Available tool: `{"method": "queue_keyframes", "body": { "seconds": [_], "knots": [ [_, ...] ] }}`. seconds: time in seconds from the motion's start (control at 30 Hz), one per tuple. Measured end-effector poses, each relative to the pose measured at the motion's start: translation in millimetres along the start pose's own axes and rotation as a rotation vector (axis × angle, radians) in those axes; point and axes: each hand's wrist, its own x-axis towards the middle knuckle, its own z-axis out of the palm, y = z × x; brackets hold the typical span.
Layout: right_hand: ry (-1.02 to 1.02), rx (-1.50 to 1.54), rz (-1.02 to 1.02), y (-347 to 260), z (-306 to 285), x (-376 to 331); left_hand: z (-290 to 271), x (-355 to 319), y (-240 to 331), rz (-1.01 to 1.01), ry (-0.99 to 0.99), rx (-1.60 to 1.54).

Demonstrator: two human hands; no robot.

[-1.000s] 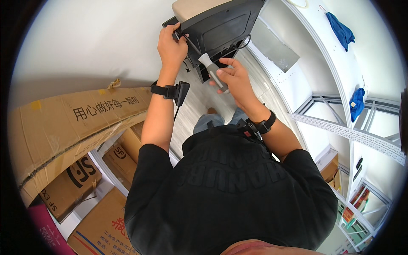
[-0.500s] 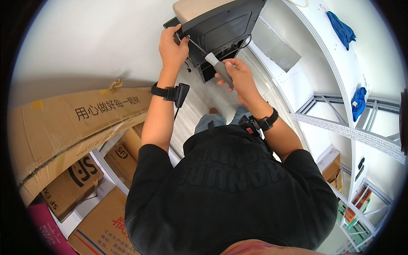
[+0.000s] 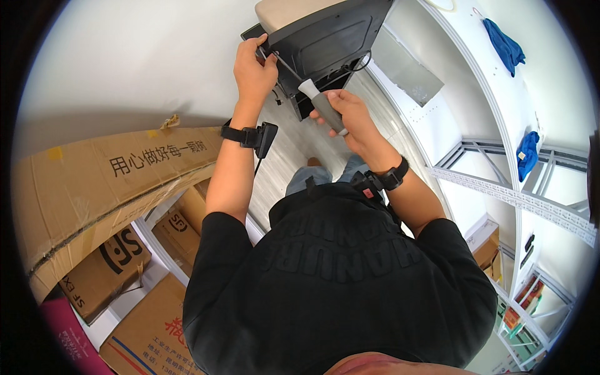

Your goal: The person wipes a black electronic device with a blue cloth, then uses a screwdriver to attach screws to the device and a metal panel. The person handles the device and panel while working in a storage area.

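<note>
- While I watched through the head camera, the left hand [image 3: 253,70] was raised in front of the body, arm nearly straight, its fingers curled over the left corner of the dark appliance [image 3: 331,39] and gripping it.
- That forearm carried a black strap with a small black device [image 3: 257,136] at the wrist, standing out to the side.
- My view had the right hand [image 3: 345,115] clenched round the screwdriver [image 3: 307,87], elbow bent, wrist turned inward, a black wristband [image 3: 390,180] just below it.
- Its handle was chunky and rounded, grey with a white collar, matte like rubber; the thin metal shaft ran up and left to the appliance's edge, the tip just beside the left fingers.
- Whether the tip sat in a screw, I could not tell.
- The appliance was a boxy thing with a dark grey ribbed back panel and a beige top, tilted, with a black cable [image 3: 357,65] hanging off its right side.
- It sat straight ahead, against the pale wall, above a wood-grain floor [image 3: 284,156].
- Brown corrugated cardboard boxes [image 3: 106,187] lay to the left, taped and creased.
- White metal shelving [image 3: 500,144] curved along the right, with blue cloths [image 3: 505,45] draped on it.
</note>
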Motion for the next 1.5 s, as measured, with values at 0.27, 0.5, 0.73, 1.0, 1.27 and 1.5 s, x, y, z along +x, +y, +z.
{"method": "queue_keyframes", "body": {
  "seconds": [0.27,0.5,0.73,1.0,1.27,1.5],
  "knots": [
    [0.008,-0.012,-0.110,2.9,9.2,-5.8,-1.6,-1.1,-1.5,-0.002,-0.007,-0.035],
    [-0.001,-0.036,-0.026,-1.3,3.5,0.8,-6.3,2.4,1.1,0.011,-0.047,-0.040],
    [0.012,-0.082,-0.114,4.2,13.1,-4.1,-6.9,2.6,3.9,0.013,-0.042,-0.007],
    [0.015,-0.271,-0.174,8.8,13.9,1.5,-6.9,0.9,3.1,0.033,-0.033,0.000],
    [-0.054,0.009,-0.066,-4.9,7.5,0.9,-7.1,3.8,0.4,0.069,-0.038,0.044],
    [-0.074,-0.052,-0.070,-10.7,0.8,-7.8,-5.5,4.1,-0.6,0.081,-0.024,0.035]
  ]
}}
